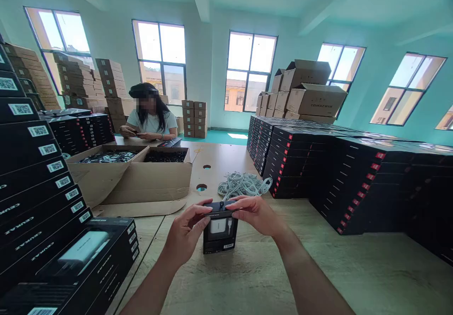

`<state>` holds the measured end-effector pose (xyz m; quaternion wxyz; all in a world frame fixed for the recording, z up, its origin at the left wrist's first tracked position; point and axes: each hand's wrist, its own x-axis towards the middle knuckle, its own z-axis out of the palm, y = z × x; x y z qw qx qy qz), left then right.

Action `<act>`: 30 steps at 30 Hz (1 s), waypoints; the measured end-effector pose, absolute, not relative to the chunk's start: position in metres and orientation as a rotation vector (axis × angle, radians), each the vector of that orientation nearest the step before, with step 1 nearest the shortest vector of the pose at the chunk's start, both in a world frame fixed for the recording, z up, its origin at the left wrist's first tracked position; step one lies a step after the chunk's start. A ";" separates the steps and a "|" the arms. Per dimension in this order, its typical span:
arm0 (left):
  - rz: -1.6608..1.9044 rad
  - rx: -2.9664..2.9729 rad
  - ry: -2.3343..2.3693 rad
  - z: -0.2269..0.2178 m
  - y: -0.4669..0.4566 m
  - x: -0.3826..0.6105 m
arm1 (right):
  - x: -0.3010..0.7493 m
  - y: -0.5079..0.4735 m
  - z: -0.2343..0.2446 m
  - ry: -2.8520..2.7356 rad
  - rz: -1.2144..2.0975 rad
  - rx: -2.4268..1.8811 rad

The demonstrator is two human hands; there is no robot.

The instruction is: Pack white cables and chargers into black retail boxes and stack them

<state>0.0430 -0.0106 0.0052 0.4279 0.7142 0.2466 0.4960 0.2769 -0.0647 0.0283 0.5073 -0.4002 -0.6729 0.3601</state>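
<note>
A small black retail box [220, 248] stands upright on the wooden table in front of me. Through its clear window show a white charger-like block [218, 225] and a white plug end. My left hand [187, 230] grips the box's upper left edge between thumb and fingers. On the upper right edge, my right hand [255, 215] pinches it the same way. Between my fingertips a small black knob-like piece [222, 205] sits at the top of the box. Just behind lies a tangled heap of pale cord [244, 184], one strand reaching toward the box top.
Black boxes [283, 164] are stacked high along the right, with more black boxes [42, 187] at left. An open cardboard carton [155, 178] holds small dark pieces. Across the table [269, 268] sits a co-worker [152, 119], hands together. Two round holes pierce the tabletop.
</note>
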 end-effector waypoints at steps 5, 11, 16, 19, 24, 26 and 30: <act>1.270 1.680 0.656 0.006 -0.005 0.041 | 0.267 -0.058 0.024 -1.561 0.838 -0.989; 1.213 1.534 0.695 0.011 -0.008 0.039 | 0.266 -0.059 0.024 -1.467 1.015 -1.014; 1.154 1.456 0.665 0.019 -0.012 0.038 | 0.266 -0.061 0.027 -1.413 1.058 -1.001; 1.115 1.413 0.659 0.025 -0.017 0.037 | 0.265 -0.063 0.030 -1.371 1.082 -0.992; 1.121 1.209 0.554 0.036 -0.028 0.033 | 0.251 -0.067 0.031 -1.234 1.234 -0.890; 1.138 1.116 0.483 0.039 -0.032 0.029 | 0.242 -0.069 0.032 -1.197 1.283 -0.843; 1.167 1.034 0.410 0.037 -0.032 0.025 | 0.230 -0.071 0.038 -1.186 1.290 -0.831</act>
